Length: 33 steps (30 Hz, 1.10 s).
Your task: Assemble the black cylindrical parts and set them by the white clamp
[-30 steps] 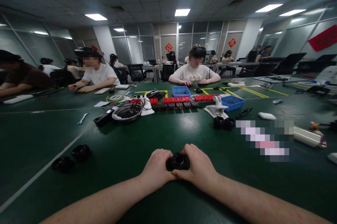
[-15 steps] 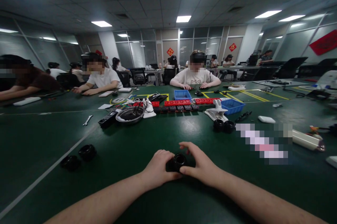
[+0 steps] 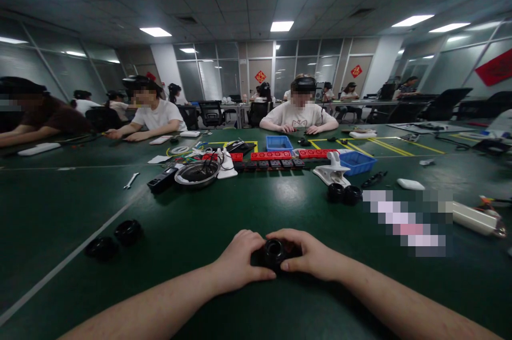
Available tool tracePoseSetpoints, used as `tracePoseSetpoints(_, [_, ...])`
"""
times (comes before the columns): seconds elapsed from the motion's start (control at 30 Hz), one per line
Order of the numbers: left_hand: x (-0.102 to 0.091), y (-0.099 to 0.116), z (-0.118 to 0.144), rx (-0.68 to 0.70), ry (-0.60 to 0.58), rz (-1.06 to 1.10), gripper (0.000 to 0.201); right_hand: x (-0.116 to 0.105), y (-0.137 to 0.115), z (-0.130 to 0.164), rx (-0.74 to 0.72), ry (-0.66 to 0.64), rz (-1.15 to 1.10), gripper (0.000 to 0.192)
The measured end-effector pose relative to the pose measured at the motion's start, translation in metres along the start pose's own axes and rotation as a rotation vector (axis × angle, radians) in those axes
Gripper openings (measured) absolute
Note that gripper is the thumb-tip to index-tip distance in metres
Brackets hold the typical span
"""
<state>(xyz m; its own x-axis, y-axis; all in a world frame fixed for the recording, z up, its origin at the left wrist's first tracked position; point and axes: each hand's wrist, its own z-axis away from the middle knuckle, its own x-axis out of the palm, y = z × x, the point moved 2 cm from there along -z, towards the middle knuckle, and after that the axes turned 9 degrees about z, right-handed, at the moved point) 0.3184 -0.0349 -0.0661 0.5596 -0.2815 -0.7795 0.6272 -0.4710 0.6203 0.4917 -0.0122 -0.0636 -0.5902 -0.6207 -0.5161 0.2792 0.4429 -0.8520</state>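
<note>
Both hands meet low over the green table (image 3: 256,207), close to the person's body, and grasp a small black ring-shaped part (image 3: 274,252) between them. The left hand (image 3: 240,260) wraps its fingers around the part's left side with the thumb underneath, while the right hand (image 3: 310,256) curls over its right side. Two similar black rings (image 3: 114,240) lie apart to the left, and another pair (image 3: 344,193) sits farther off to the right.

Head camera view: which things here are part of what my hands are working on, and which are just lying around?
In hand:
black round part
left hand
right hand

Lying about:
two black rings
metal bowl
wrench
blue bins
</note>
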Motion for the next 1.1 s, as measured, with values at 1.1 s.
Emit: tracePoseSetpoints(1.1, [-0.002, -0.002, -0.005, -0.034, 0.059, 0.058, 0.040, -0.002, -0.001, -0.001, -0.027, -0.003, -0.012, 0.044])
